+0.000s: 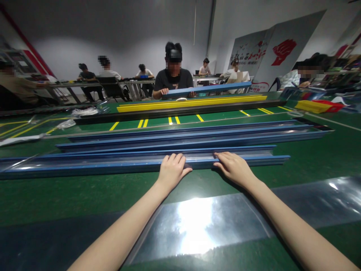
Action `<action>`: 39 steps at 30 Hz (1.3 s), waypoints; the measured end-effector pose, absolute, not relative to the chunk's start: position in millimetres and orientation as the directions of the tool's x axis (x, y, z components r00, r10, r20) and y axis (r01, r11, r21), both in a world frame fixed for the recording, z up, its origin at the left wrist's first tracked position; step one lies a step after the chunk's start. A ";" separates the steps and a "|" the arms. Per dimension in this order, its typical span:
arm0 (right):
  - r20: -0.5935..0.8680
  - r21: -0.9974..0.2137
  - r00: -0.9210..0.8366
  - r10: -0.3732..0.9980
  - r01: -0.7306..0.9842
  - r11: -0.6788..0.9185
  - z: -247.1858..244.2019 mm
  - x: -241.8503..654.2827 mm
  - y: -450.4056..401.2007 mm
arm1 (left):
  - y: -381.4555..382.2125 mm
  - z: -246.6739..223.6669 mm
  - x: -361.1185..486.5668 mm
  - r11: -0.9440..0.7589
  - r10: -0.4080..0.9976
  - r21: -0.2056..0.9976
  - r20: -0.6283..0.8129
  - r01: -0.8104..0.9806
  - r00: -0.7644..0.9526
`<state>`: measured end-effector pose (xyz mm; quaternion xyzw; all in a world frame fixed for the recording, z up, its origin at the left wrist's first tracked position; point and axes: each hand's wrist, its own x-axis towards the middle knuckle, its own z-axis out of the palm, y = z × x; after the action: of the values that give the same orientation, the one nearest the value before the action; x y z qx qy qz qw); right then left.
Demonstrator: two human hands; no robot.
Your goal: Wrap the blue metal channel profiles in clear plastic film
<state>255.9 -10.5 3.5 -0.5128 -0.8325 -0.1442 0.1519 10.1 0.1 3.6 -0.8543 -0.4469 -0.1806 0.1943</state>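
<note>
A long blue channel strip (90, 165) with a clear film-like lining lies across the green table in front of me. My left hand (172, 169) grips its near edge, with the fingers over the wall and the thumb on the near side. Further right, my right hand (235, 168) holds the same near edge close to the strip's right end, fingers over the top. Just beyond lie more blue channel strips (197, 142), roughly parallel to mine. Under my forearms a clear, shiny plastic sheet (158, 229) is spread on the table.
Across the table a person (173, 81) holds another blue strip (214, 88) in both hands. Before them lie a yellow strip (191, 103) and a black strip (180, 111). Crumpled clear plastic (84, 111) sits at the left, yellow and red pieces (318, 106) at the right.
</note>
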 end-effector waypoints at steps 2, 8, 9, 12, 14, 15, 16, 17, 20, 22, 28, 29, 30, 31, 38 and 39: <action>0.408 0.079 -0.427 0.807 0.897 0.435 2.8 256.2 -10.2 | 0.9 2.3 9.9 -0.531 0.674 -0.166 0.511 0.831 0.533; 0.406 0.077 -0.426 0.809 0.898 0.434 1.7 256.5 -9.6 | 1.0 1.6 9.9 -0.512 0.672 -0.177 0.527 0.841 0.520; 0.403 0.077 -0.425 0.811 0.898 0.432 1.8 256.4 -9.7 | 0.8 1.9 9.9 -0.505 0.676 -0.182 0.524 0.844 0.518; 0.403 0.080 -0.422 0.812 0.900 0.428 2.2 256.0 -10.0 | -0.2 2.9 10.3 -0.487 0.685 -0.199 0.517 0.850 0.514; 0.405 0.082 -0.424 0.810 0.899 0.429 2.3 255.9 -10.1 | -1.1 3.5 10.7 -0.466 0.696 -0.212 0.512 0.859 0.504; 0.406 0.082 -0.424 0.810 0.899 0.430 2.3 255.8 -10.1 | -1.6 3.7 10.9 -0.452 0.703 -0.218 0.510 0.865 0.496; 0.406 0.081 -0.425 0.809 0.899 0.432 2.3 255.8 -10.1 | -2.0 4.0 11.0 -0.439 0.709 -0.222 0.509 0.870 0.488; 0.407 0.079 -0.425 0.809 0.898 0.433 2.3 255.8 -10.1 | -2.4 4.2 11.2 -0.428 0.715 -0.225 0.508 0.875 0.480; 0.409 0.076 -0.424 0.808 0.898 0.433 2.2 255.8 -10.0 | -3.1 4.8 11.5 -0.408 0.727 -0.228 0.504 0.884 0.466; 0.408 0.076 -0.424 0.808 0.898 0.433 2.3 255.8 -10.0 | -3.2 5.0 11.6 -0.403 0.732 -0.229 0.501 0.886 0.462; 0.407 0.075 -0.426 0.808 0.897 0.436 2.8 255.5 -10.3 | -2.9 4.7 11.4 -0.413 0.726 -0.224 0.505 0.883 0.467; 0.409 0.075 -0.427 0.807 0.897 0.436 2.7 255.5 -10.4 | -2.9 4.7 11.3 -0.416 0.722 -0.219 0.510 0.882 0.468; 0.410 0.075 -0.426 0.806 0.897 0.435 2.6 255.5 -10.3 | -3.0 4.7 11.2 -0.422 0.717 -0.213 0.517 0.881 0.468; 0.411 0.075 -0.425 0.806 0.898 0.434 2.4 255.5 -10.3 | -2.9 4.7 11.1 -0.430 0.711 -0.207 0.523 0.879 0.471; 0.415 0.078 -0.432 0.801 0.894 0.441 3.0 255.6 -10.0 | 0.4 2.7 9.0 -0.508 0.650 -0.161 0.573 0.846 0.500; 0.415 0.078 -0.432 0.801 0.893 0.442 3.2 255.6 -10.0 | 1.2 1.9 8.6 -0.512 0.647 -0.148 0.582 0.846 0.493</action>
<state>255.6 -10.0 3.2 -0.5079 -0.8338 -0.1447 0.1607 8.6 1.2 1.9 -0.8372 -0.4458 -0.2343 0.2130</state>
